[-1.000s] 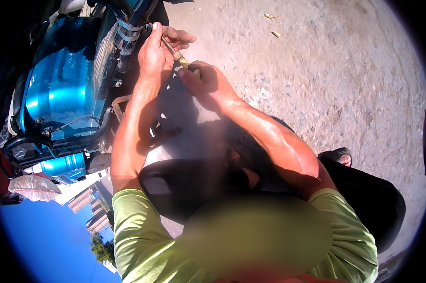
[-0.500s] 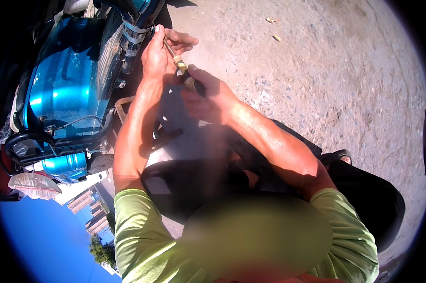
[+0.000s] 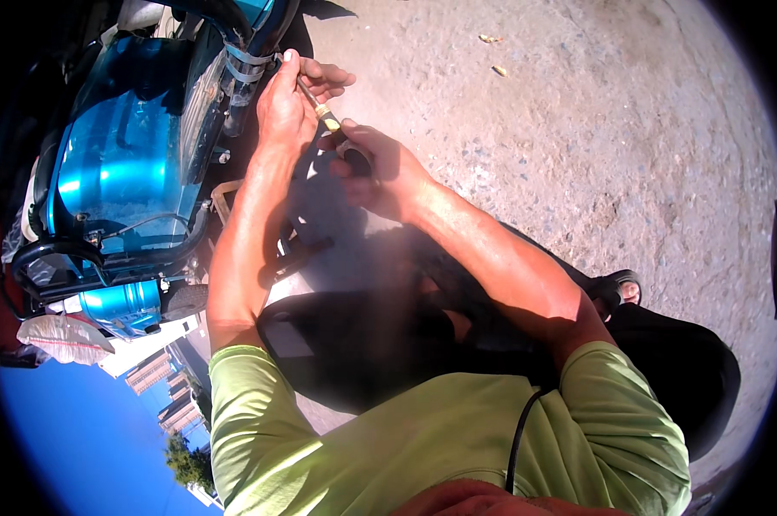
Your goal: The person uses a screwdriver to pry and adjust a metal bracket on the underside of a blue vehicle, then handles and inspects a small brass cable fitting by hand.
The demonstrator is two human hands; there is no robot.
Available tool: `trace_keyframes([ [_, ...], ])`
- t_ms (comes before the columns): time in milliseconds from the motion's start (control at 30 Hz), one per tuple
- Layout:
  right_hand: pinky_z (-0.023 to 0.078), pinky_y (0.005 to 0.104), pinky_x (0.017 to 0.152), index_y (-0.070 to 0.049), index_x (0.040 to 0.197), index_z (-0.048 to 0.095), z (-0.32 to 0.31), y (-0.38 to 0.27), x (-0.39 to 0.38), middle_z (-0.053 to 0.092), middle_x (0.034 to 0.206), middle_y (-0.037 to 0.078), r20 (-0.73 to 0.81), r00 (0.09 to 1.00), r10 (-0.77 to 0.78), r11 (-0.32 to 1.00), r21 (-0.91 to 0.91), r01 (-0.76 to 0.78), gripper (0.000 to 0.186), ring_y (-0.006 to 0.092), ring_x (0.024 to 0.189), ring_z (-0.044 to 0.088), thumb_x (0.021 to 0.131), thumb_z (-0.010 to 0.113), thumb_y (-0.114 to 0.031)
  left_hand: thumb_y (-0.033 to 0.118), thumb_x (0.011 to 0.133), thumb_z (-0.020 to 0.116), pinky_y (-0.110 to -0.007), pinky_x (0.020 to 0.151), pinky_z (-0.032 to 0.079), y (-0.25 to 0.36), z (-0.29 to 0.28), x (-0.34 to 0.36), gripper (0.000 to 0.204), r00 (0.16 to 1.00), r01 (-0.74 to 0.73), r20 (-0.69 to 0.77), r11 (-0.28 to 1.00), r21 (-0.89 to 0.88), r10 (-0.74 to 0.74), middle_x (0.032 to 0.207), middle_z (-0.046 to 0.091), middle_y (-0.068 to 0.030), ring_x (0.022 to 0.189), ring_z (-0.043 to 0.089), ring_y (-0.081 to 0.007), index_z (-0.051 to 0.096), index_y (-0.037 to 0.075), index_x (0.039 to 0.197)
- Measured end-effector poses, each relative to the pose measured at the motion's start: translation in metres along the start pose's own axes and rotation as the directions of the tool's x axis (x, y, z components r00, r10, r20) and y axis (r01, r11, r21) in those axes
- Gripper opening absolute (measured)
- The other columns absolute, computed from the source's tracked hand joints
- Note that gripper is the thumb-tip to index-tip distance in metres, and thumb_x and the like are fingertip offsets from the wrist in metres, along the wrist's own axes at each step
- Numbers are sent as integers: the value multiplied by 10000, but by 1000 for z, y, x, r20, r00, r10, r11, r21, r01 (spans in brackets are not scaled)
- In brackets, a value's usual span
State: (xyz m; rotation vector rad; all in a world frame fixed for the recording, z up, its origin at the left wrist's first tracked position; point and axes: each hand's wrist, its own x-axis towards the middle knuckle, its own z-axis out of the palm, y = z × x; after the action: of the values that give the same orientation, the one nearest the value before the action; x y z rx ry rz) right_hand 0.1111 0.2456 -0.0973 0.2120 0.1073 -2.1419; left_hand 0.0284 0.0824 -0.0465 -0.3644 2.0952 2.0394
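Observation:
A screwdriver (image 3: 329,119) with a yellow-and-black handle is gripped in my right hand (image 3: 387,168), fingers wrapped round the handle. Its thin metal shaft slants up and left toward my left hand (image 3: 287,107), passing between the thumb and fingers; the tip is hidden there. My left hand is raised beside metal band clamps (image 3: 249,64) on a dark tube of a blue vehicle (image 3: 118,163). Its thumb points up close to the clamps, and its fingers stretch out to the right. Whether the thumb touches a clamp I cannot tell.
Rough concrete ground (image 3: 578,129) spreads to the right, with small yellowish scraps (image 3: 499,70) on it. The vehicle's black tubular bar (image 3: 58,251) and a blue cylinder (image 3: 126,307) are at left. A sandalled foot (image 3: 627,289) shows at right beside black trousers (image 3: 681,370).
My right hand has turned slightly round the screwdriver handle. The left hand stays by the clamps with hardly any shift. The view has moved a little.

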Motion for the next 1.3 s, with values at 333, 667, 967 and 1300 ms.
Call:
trace_keyframes([
  [333,347,279,465,-69,986,604,-2,3,2,498,658,-25,-77,902,-424,557,-808,193,323,118,498,438,990,533,-385,394,1090,321,-434,895,523,3,2,-4,445,999,30,12,1000,3,-30,973,690,-189,1008,682,-359,542,69,882],
  [667,311,236,497,-63,1096,595,-16,5,4,493,699,-42,336,940,57,935,313,-168,344,82,522,391,1012,488,-379,405,1085,334,-458,910,514,3,-2,-1,438,1000,14,13,1000,-3,-14,972,688,-196,1021,675,-378,535,67,894],
  [967,422,328,523,-23,952,616,0,6,4,604,674,35,-40,872,-488,450,-867,212,376,176,527,529,975,546,-391,399,1089,323,-448,904,523,4,1,1,442,999,11,44,1000,10,-12,982,692,-199,1020,678,-374,534,65,891],
  [1300,320,250,476,-58,1029,603,-10,1,3,492,682,-29,164,981,103,967,216,-138,454,92,492,396,1020,436,-480,404,1084,346,-440,891,524,3,1,-1,436,1000,29,-9,999,23,-29,973,692,-204,1009,683,-370,533,66,882],
])
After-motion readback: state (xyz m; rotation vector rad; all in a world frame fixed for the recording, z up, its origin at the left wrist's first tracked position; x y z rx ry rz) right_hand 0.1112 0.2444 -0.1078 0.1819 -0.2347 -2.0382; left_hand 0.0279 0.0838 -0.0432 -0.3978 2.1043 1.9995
